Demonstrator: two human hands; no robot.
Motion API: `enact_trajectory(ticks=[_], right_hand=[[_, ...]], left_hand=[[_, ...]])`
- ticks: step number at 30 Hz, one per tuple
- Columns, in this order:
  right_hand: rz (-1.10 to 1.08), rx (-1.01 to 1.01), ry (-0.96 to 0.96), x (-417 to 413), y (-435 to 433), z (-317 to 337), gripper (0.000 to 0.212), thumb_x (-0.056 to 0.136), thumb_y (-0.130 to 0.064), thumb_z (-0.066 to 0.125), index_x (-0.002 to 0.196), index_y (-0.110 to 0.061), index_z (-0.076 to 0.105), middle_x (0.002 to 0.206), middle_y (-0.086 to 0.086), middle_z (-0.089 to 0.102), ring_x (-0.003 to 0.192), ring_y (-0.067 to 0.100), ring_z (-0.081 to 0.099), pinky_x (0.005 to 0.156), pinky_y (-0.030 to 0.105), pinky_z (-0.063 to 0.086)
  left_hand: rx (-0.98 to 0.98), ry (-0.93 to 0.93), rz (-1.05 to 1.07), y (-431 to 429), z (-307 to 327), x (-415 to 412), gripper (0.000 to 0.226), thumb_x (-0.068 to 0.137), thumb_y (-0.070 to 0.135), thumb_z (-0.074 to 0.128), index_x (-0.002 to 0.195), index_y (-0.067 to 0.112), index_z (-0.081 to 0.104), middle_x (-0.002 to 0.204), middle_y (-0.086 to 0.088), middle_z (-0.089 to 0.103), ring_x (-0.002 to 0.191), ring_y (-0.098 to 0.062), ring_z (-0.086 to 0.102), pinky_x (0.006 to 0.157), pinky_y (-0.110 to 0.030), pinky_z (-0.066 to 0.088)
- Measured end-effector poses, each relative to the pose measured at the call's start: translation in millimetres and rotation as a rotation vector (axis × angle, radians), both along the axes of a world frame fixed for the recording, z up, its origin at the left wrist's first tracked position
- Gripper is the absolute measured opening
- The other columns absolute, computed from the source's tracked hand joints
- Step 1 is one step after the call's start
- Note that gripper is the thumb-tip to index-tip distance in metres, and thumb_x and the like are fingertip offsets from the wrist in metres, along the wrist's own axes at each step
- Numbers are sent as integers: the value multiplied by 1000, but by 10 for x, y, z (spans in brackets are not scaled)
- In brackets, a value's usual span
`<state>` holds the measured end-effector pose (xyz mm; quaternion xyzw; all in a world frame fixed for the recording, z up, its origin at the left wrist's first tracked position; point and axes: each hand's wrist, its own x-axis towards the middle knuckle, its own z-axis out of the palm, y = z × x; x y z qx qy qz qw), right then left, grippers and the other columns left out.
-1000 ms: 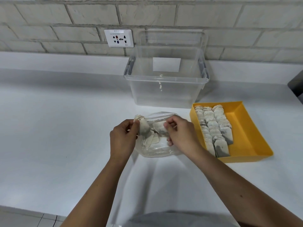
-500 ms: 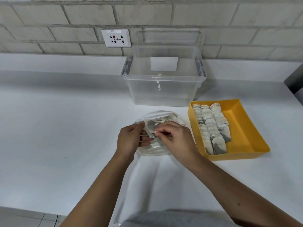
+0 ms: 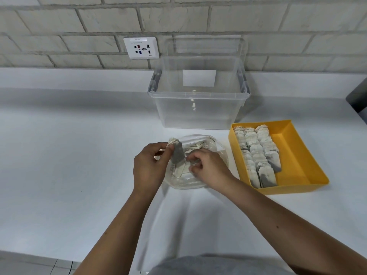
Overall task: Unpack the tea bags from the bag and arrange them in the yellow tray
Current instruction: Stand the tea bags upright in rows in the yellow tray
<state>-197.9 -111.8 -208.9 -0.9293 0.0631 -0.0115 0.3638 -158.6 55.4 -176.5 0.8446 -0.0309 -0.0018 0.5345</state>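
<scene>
The left hand (image 3: 151, 165) is pinching a grey, speckled tea bag (image 3: 177, 154) upright over the crumpled clear bag (image 3: 198, 180), which is lying just left of the yellow tray (image 3: 297, 155). The right hand (image 3: 208, 165) is curling its fingers at the bag's mouth; I cannot tell whether it is gripping anything.

No words can be read here: the socket (image 3: 141, 48) on the wall has a small label (image 3: 140, 39) on top and tiny print, both too blurry, and the sticker (image 3: 199, 78) on the clear box (image 3: 178, 114) shows only white.
</scene>
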Motion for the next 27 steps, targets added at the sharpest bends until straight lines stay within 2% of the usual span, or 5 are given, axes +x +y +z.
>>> enact_trajectory(ticks=[8, 13, 17, 22, 27], right_hand=[[-125, -63, 109, 163, 198, -65, 32, 80, -48, 69, 104, -27, 67, 97, -8, 69, 93, 12, 64, 71, 28, 48], [-159, -59, 77, 167, 230, -35, 21, 82, -42, 70, 98, -29, 69, 90, -8, 71, 88, 12, 64, 66, 24, 43], [-197, -26, 46, 120, 187, 6, 10, 81, -32, 72, 89, -26, 72, 73, -10, 64, 80, 12, 64, 67, 23, 46], [-262, 315, -22, -33, 57, 169, 14, 76, -19, 77, 73, -23, 64, 67, -9, 61, 61, 9, 59, 59, 26, 52], [-304, 631, -73, -248, -118, 410, 18, 77, -8, 77, 72, -14, 61, 67, 1, 57, 47, 16, 55, 52, 38, 53]], left_hand=[[22, 14, 7, 16, -34, 31, 14, 94, 38, 64, 91, 29, 76, 88, 19, 74, 84, 7, 65, 76, -23, 51], [3, 12, -3, 23, -11, 38, 13, 95, 34, 63, 87, 32, 73, 83, 22, 73, 79, 8, 65, 72, -21, 47], [-97, 57, 22, 42, -15, 79, 14, 93, 34, 65, 88, 27, 75, 79, 13, 75, 79, -12, 71, 83, -41, 58], [-188, 93, 33, 39, 37, 117, 15, 90, 36, 65, 83, 28, 75, 74, 4, 74, 74, -19, 71, 81, -51, 59], [-234, 95, -2, -102, 145, 57, 15, 94, 27, 64, 86, 21, 76, 78, -3, 74, 79, -21, 72, 77, -40, 62]])
